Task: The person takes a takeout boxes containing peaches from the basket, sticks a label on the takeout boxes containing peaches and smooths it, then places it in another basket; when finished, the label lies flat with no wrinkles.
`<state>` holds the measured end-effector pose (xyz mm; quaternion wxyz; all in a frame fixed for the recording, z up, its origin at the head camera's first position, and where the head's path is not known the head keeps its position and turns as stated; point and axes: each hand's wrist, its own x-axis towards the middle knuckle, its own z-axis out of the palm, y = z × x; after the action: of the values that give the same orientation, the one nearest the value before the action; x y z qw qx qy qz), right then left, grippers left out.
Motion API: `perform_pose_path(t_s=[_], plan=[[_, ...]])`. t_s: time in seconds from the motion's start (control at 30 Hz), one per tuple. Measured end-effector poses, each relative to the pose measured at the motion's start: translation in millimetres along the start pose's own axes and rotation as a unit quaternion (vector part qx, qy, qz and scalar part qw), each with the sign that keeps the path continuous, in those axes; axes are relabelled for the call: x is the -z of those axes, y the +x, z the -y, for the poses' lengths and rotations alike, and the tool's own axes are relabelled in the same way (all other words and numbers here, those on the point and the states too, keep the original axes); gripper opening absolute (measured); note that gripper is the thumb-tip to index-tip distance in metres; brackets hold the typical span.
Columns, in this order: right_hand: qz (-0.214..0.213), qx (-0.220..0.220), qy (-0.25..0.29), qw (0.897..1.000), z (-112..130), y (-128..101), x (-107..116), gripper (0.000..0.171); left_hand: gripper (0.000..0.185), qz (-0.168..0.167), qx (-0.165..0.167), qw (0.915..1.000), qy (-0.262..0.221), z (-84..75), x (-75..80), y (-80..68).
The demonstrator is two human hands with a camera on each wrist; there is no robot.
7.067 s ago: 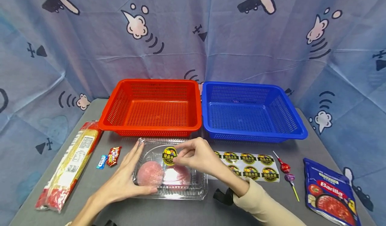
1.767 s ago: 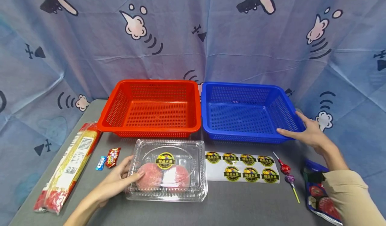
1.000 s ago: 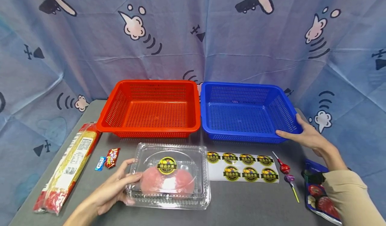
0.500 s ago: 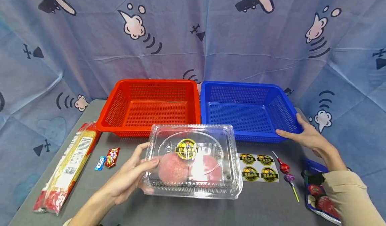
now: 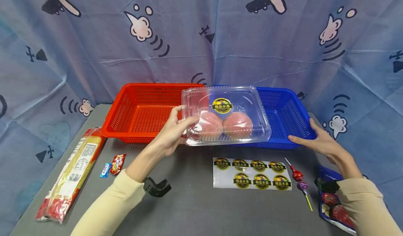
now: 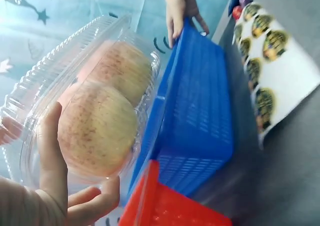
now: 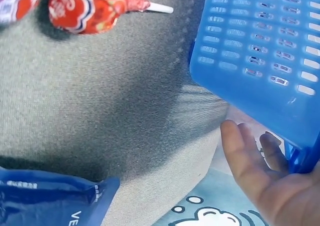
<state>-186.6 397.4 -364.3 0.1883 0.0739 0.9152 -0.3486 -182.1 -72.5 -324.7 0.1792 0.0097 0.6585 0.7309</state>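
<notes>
My left hand [image 5: 176, 124] grips the left end of a clear plastic clamshell box [image 5: 226, 117] and holds it in the air. The box holds two pink round fruits and has a yellow-black round sticker [image 5: 222, 105] on its lid. It hangs over the front left part of the blue basket [image 5: 289, 99]. In the left wrist view my thumb [image 6: 50, 156] lies against the clamshell box [image 6: 100, 100] beside one fruit. My right hand [image 5: 310, 138] grips the blue basket's front right corner, and the right wrist view shows its fingers [image 7: 250, 156] under the blue basket's rim [image 7: 260, 45].
A red basket [image 5: 141, 113] stands left of the blue one. A sticker sheet [image 5: 252, 173] lies in front, with two lollipops [image 5: 297, 175] and a blue sauce pouch [image 5: 333, 201] at the right. A noodle pack [image 5: 72, 173] and two small candies [image 5: 118, 163] lie at the left.
My left hand has lifted the clamshell box off the table and carried it up and to the right, over the blue basket's front. The right hand stays on the basket's corner.
</notes>
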Motion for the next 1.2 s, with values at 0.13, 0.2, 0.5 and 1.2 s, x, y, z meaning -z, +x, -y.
perform_pose_path(t_s=[0.13, 0.2, 0.5, 1.2], plan=[[0.000, 0.003, -0.002, 1.000, 1.3, 0.5, -0.8, 0.120, 0.070, -0.015, 0.004, 0.9997, -0.017, -6.8, -16.4, 33.1], [0.001, 0.009, 0.002, 1.000, 2.0, 1.3, -1.9, 0.119, 0.070, -0.026, 0.007, 0.9993, -0.027, -7.6, -24.3, 47.2], [0.010, 0.025, 0.012, 1.000, 4.2, 4.8, -4.0, 0.118, 0.068, -0.047, -0.021, 0.9982, -0.030, -2.2, -64.1, 82.3], [0.001, 0.020, 0.017, 1.000, -1.9, -0.8, -0.6, 0.116, 0.093, -0.014, 0.017, 0.9687, 0.247, 18.5, -112.4, 92.6]])
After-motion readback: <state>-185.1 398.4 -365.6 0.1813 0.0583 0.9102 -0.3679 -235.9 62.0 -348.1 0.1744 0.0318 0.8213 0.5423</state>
